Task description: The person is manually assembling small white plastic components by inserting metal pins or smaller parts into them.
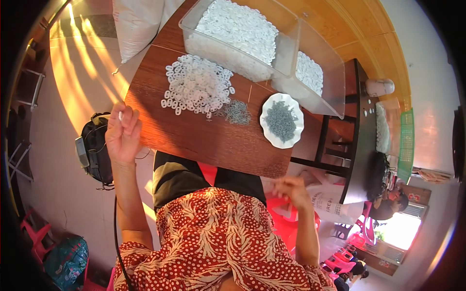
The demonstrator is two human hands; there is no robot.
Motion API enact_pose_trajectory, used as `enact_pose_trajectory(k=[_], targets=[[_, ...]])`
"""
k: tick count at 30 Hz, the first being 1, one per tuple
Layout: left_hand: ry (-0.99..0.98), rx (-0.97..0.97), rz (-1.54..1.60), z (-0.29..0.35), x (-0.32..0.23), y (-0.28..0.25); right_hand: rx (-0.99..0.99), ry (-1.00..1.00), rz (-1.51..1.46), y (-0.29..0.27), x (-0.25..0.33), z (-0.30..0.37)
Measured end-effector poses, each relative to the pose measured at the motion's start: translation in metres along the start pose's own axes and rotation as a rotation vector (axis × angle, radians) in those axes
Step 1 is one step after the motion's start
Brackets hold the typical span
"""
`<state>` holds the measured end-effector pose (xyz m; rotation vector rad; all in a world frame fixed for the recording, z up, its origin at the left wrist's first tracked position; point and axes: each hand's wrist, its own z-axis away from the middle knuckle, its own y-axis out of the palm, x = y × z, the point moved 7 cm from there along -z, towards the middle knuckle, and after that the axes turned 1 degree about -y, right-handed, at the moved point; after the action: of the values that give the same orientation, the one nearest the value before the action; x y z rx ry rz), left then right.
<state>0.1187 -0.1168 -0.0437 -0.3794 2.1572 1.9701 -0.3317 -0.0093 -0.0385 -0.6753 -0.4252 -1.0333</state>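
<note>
On the left, beside the table's edge, my left hand [124, 133] is raised with fingers bent in a pinch. Between its fingertips shows a small white plastic piece [121, 115]. My right hand [293, 193] hangs off the table's near right corner, above a red plastic stool [286, 225]; its fingers are partly curled and blurred. A heap of white oval plastic pieces with holes [196, 82] lies on the brown wooden table [213, 145]. Against it rests a small pile of grey metal bits [238, 112]. More grey bits fill a white scalloped plate [265, 132].
Two clear plastic bins [233, 54] [335, 92] of white pieces stand at the table's far side. A dark table [357, 145] is at right, with a green basket [406, 143]. A black bag [94, 148] sits on the floor at left. Other people are at far right.
</note>
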Motion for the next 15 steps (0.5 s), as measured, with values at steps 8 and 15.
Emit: enact_pose_trajectory(k=[8,15], targets=[[-0.015,0.023,0.228,-0.008,0.001,0.010,-0.313,-0.262,0.645,-0.026,-0.083,0.020],[0.162,0.205,0.528,-0.040,-0.035,0.063,-0.409,-0.655,-0.001,0.034,0.104,-0.041]])
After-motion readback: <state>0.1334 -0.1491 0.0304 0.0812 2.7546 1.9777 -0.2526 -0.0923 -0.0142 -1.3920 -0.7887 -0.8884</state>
